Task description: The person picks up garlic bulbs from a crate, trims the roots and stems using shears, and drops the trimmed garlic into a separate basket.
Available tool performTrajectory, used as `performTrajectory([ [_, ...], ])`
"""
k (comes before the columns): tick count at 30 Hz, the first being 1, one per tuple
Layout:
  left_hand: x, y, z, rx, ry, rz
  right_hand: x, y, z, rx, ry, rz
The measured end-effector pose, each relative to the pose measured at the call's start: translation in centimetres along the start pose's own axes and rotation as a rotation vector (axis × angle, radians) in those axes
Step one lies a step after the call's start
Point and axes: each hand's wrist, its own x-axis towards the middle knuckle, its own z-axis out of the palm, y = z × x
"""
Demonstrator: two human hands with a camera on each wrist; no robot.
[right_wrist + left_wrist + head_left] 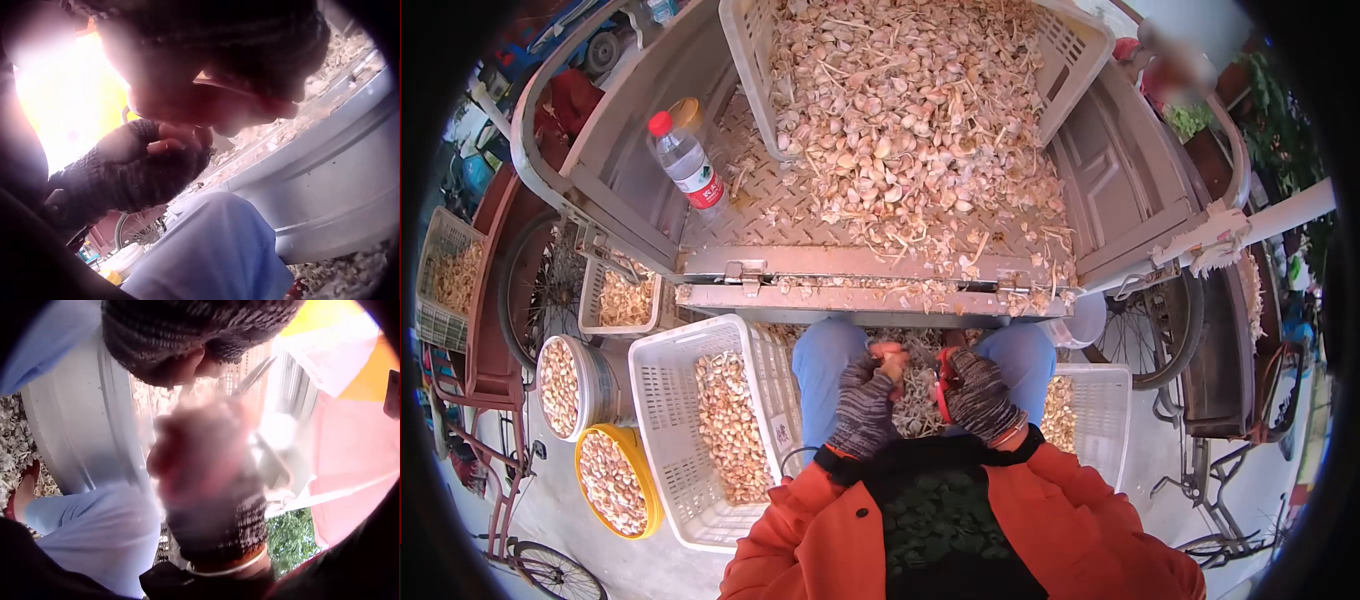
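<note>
Both hands wear dark, knitted fingerless gloves and are close together between the knees. My right hand grips red-handled scissors; a pointed metal blade sticks out past the hand in the left wrist view. My left hand faces it, bare fingers curled close together by the thumb. In the right wrist view, the left hand appears below the right, which is dark and blurred. I cannot tell what lies between the left fingertips. Ahead, a large heap of garlic spills from a tipped crate onto a metal cart bed.
A water bottle with a red cap stands on the cart bed. To the left are a white crate, a yellow bucket and a white bucket, all holding garlic. Another crate sits right of the knees. Trimmings cover the ground between the legs.
</note>
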Motion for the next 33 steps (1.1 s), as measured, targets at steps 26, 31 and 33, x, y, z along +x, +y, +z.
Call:
performTrajectory([
  [26,22.6,4.9,-1.6,1.696,-0.070,0.742,19.6,8.2,0.1,-0.019,-0.026,-0.014],
  [31,22.2,5.9,-3.4,1.786,-0.070,0.727,23.7,7.4,1.4,-0.087,-0.040,-0.051],
  [33,21.6,6.4,-4.3,1.777,-0.025,0.677,24.4,6.3,2.3,-0.044,-0.071,-0.036],
])
